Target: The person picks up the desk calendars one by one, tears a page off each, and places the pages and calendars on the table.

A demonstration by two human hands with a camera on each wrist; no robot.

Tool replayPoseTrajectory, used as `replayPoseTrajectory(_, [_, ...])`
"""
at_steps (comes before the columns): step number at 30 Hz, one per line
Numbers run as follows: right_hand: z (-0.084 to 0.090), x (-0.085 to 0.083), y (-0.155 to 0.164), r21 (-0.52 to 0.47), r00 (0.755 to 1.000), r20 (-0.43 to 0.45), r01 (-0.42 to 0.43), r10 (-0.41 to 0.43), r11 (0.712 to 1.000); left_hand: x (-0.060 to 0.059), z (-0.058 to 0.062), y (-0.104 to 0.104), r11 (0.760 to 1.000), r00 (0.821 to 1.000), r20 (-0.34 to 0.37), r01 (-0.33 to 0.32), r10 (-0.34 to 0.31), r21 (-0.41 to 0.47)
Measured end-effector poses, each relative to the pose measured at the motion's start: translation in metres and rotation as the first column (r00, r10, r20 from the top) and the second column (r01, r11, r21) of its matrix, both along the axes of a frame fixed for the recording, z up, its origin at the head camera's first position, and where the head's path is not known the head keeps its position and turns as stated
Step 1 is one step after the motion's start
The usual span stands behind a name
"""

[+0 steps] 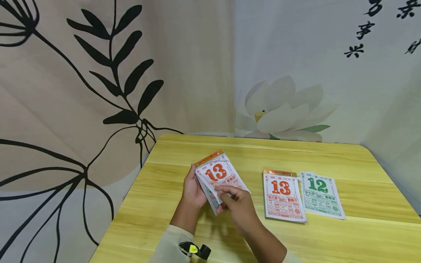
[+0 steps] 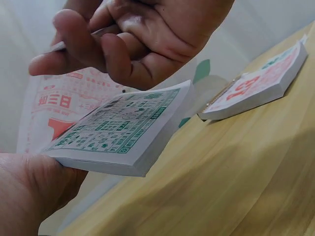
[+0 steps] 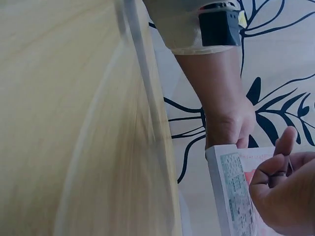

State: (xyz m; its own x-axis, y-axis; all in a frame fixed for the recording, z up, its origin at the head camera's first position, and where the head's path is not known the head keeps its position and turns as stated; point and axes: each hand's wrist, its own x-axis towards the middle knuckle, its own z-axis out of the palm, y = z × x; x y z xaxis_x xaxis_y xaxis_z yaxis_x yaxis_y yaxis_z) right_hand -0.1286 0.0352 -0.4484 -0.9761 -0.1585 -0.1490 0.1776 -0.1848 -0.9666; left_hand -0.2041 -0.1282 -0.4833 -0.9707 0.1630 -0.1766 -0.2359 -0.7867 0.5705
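A thick tear-off calendar pad (image 1: pixel 210 159) with a red and gold top band is held at its left side by my left hand (image 1: pixel 194 190), tilted above the table. Its front sheet (image 1: pixel 227 177) bears a large red 13. My right hand (image 1: pixel 239 206) pinches that sheet near its lower edge, and the sheet is lifted away from the pad. Under it shows a green-printed page (image 2: pixel 118 125), plain in the left wrist view. In the right wrist view, the right hand (image 3: pixel 285 191) partly covers the pad.
To the right on the wooden table (image 1: pixel 361 182) lies another calendar pad (image 1: pixel 284 197), also with a red 13. Beside it is a loose sheet (image 1: pixel 322 195) with a green 12, its left edge close against that pad. A printed curtain (image 1: pixel 197 73) hangs behind the table.
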Motion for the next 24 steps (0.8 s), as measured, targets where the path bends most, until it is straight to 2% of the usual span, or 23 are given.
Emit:
replayPoseTrajectory(6, [0.002, -0.003, 0.005, -0.041, 1.0, 0.017, 0.02, -0.019, 0.999, 0.001, -0.002, -0.002, 1.0, 0.999, -0.021, 0.028, -0.028, -0.014])
replayPoseTrajectory(13, [0.007, -0.007, 0.014, -0.102, 0.997, 0.044, 0.074, -0.07, 0.992, 0.002, -0.004, -0.004, 0.999, 1.0, 0.003, 0.019, -0.019, -0.034])
replayPoseTrajectory(16, [0.01, -0.01, 0.018, -0.12, 0.995, 0.049, 0.087, -0.082, 0.989, 0.003, -0.003, -0.006, 0.998, 0.999, -0.014, 0.049, -0.05, -0.032])
replayPoseTrajectory(21, [0.015, -0.013, 0.023, -0.176, 0.994, 0.052, 0.102, -0.095, 0.979, 0.004, -0.002, -0.006, 0.994, 0.994, -0.026, 0.111, -0.111, 0.019])
replayPoseTrajectory(24, [0.016, -0.015, 0.025, -0.203, 0.994, 0.048, 0.11, -0.102, 0.973, 0.004, -0.003, -0.006, 0.993, 0.993, -0.022, 0.115, -0.115, 0.016])
